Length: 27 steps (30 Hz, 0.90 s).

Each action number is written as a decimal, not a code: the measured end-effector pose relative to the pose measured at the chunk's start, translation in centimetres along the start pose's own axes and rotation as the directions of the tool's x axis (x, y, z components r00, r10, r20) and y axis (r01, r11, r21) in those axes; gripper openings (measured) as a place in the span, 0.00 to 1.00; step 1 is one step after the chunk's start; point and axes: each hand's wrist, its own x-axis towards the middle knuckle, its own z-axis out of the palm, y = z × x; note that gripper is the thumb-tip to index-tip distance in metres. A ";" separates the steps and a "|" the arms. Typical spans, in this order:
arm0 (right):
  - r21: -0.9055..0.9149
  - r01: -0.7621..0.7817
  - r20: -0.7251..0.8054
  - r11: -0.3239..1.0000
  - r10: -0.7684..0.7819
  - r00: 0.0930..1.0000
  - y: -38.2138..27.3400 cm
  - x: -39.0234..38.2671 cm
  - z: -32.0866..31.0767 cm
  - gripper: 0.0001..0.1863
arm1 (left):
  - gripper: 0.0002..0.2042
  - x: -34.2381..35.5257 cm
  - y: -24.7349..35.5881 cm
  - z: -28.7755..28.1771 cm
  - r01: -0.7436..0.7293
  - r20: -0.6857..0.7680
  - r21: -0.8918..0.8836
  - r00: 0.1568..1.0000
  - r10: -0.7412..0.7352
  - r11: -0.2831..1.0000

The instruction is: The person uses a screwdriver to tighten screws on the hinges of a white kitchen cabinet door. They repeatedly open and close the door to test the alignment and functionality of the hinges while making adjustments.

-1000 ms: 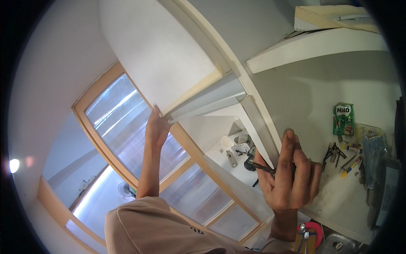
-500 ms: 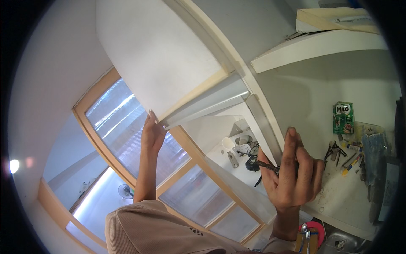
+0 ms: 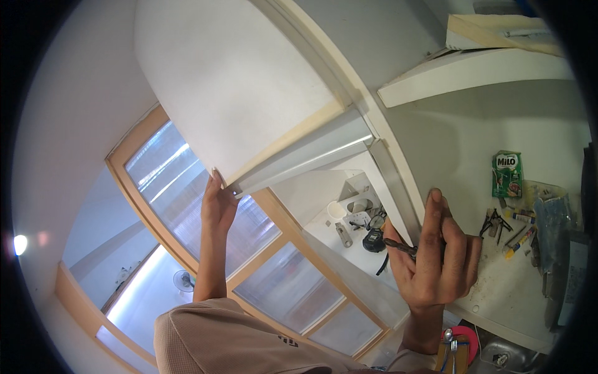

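My left hand (image 3: 218,206) grips the lower corner of the white cabinet door panel (image 3: 230,81), where a grey metal strip (image 3: 305,153) runs along its edge. At the lower end of a pale frame upright (image 3: 392,187), my right hand (image 3: 436,255) has curled fingers round a dark, thin tool (image 3: 398,247); its exact kind is unclear, and the palm side is partly hidden.
A shelf (image 3: 473,78) holds a cardboard piece (image 3: 498,31). The cabinet floor (image 3: 473,299) carries a green carton (image 3: 507,174), several small tools, markers and bags. Below are a sink (image 3: 504,355) and cutlery (image 3: 450,346); wood-framed glazed panels (image 3: 280,287) stand left.
My left hand has moved left and downward with the door panel's corner and metal strip, widening the panel's swing slightly. My right hand has shifted a little to the right.
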 end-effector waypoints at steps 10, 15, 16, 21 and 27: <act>0.013 0.005 -0.003 1.000 -0.005 1.000 0.0 0.0 0.0 0.25 | 0.27 -1.5 1.4 -0.3 -0.035 -0.058 0.011 0.998 0.036 0.999; 0.023 -0.004 -0.010 1.000 0.004 1.000 -0.2 0.2 -0.1 0.24 | 0.30 -1.8 1.8 -1.9 -0.028 -0.082 0.064 0.996 0.034 0.998; 0.020 -0.002 -0.019 1.000 0.003 1.000 -0.1 0.3 -0.1 0.24 | 0.30 -1.8 1.8 -2.0 -0.021 -0.090 0.080 0.996 0.028 0.997; 0.062 -0.038 0.043 0.997 0.035 0.998 -0.6 0.4 -0.9 0.27 | 0.28 -3.1 2.5 -1.2 -0.067 -0.104 0.054 0.992 0.072 0.996; 0.019 0.002 -0.024 1.000 -0.001 1.000 -0.4 0.5 -0.3 0.25 | 0.25 -4.0 3.3 -2.4 -0.074 -0.117 0.016 0.990 0.075 0.997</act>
